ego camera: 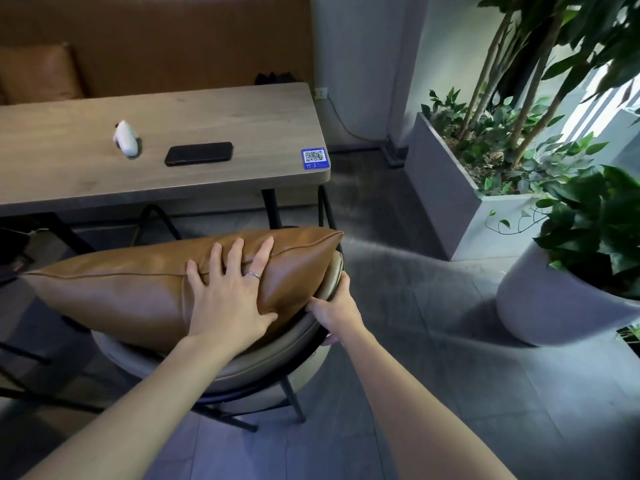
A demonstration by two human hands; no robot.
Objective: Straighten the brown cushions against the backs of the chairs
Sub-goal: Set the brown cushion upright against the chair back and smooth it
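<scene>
A brown leather cushion (131, 289) lies across the top of a grey padded chair back (263, 362), its right corner pointing past the chair's edge. My left hand (228, 292) presses flat on the cushion's right half, fingers spread, a ring on one finger. At the cushion's lower right corner my right hand (334, 306) is wrapped around the curved rim of the chair back, thumb touching the cushion. The chair seat is hidden under the cushion. A second brown cushion (38, 74) leans on the bench at the far left.
A wooden table (69, 168) stands just beyond the chair, with a black phone (198, 153), a white device (126, 138) and a blue QR sticker (314, 158). To the right are a grey rectangular planter (446, 202) and a round pot (540, 306) with leafy plants. Grey tiled floor lies between.
</scene>
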